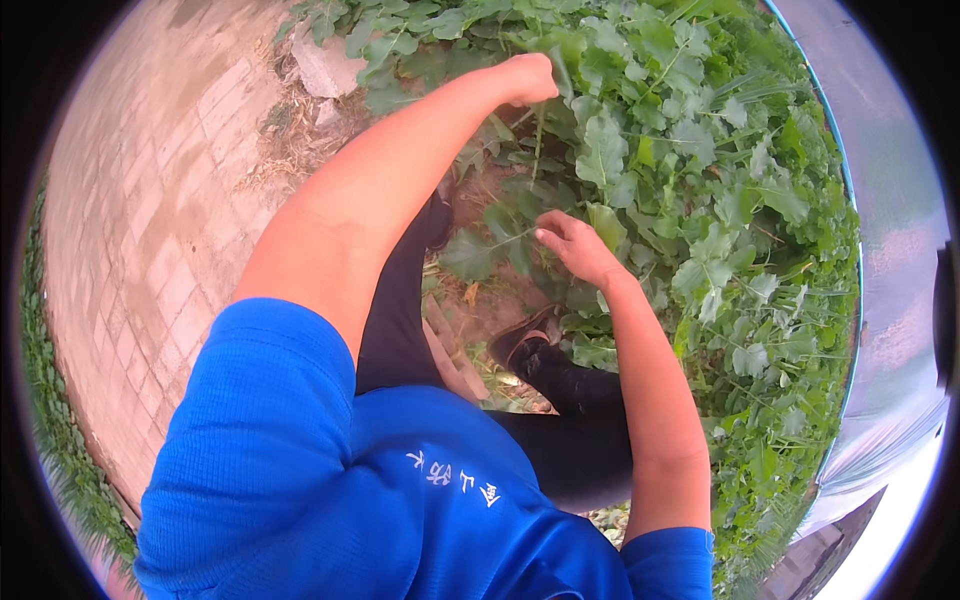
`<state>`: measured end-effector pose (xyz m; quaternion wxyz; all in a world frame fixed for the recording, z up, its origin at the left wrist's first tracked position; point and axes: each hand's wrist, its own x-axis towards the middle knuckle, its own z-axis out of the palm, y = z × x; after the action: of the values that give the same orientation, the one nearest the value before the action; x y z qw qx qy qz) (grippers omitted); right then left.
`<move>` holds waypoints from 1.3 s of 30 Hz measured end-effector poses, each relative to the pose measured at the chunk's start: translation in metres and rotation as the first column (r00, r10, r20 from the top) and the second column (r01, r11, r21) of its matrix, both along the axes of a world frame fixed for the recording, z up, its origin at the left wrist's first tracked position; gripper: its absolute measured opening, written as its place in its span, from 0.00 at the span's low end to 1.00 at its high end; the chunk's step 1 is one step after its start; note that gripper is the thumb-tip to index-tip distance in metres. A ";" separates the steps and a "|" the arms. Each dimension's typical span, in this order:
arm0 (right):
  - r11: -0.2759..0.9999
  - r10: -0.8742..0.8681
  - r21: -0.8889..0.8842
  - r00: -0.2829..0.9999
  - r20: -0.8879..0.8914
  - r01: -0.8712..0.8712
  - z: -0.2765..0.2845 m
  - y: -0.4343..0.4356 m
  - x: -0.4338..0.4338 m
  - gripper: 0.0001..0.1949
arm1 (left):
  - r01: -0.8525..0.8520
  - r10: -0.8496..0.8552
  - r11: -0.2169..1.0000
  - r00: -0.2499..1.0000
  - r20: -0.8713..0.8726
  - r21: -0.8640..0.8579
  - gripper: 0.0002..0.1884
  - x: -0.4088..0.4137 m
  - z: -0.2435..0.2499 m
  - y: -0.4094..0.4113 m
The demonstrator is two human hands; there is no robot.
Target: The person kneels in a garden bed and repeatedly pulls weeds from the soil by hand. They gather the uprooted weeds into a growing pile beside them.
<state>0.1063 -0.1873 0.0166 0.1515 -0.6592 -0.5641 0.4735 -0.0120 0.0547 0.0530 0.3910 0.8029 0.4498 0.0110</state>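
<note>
My left hand (pixel 531 79) reaches far forward, its fingers curled in a fist at the near edge of a bed of leafy green plants (pixel 697 142). A blurred green leaf (pixel 562 72) shows at its knuckles, and a pale stalk (pixel 538 146) runs down below it. The grip itself is hidden by the back of the hand. Closer to me, my right hand (pixel 576 246) pinches the thin stem of a lobed green leaf (pixel 471 253) between thumb and finger. The leaf points left, over bare soil (pixel 517 296).
Brick paving (pixel 172 225) covers the left side. Broken concrete (pixel 322 64) and dry straw (pixel 289 154) lie by the bed's edge. My shoe (pixel 529 337) stands on the soil near the plants. Pale plastic sheeting (pixel 892 187) rises along the far right.
</note>
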 end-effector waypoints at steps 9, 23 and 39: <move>0.934 -0.055 0.358 0.988 0.142 0.000 -0.079 0.143 -0.037 0.26 | 0.351 -0.216 0.863 0.906 0.365 -0.362 0.13 -0.020 -0.002 0.028; 0.889 -0.403 0.221 0.914 -0.037 0.401 -0.019 0.222 0.022 0.16 | 0.542 -0.620 0.692 0.784 0.009 0.476 0.19 -0.091 -0.261 -0.023; 0.810 -0.561 0.056 0.799 -0.216 0.584 -0.076 0.336 -0.037 0.34 | 0.290 -0.380 0.916 0.411 -0.829 -0.277 0.11 -0.288 -0.162 0.017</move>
<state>0.0690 0.1489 -0.0599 0.3796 -0.7404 -0.3487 0.4314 -0.3004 0.0721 -0.1094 0.1390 0.7513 0.4147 -0.4943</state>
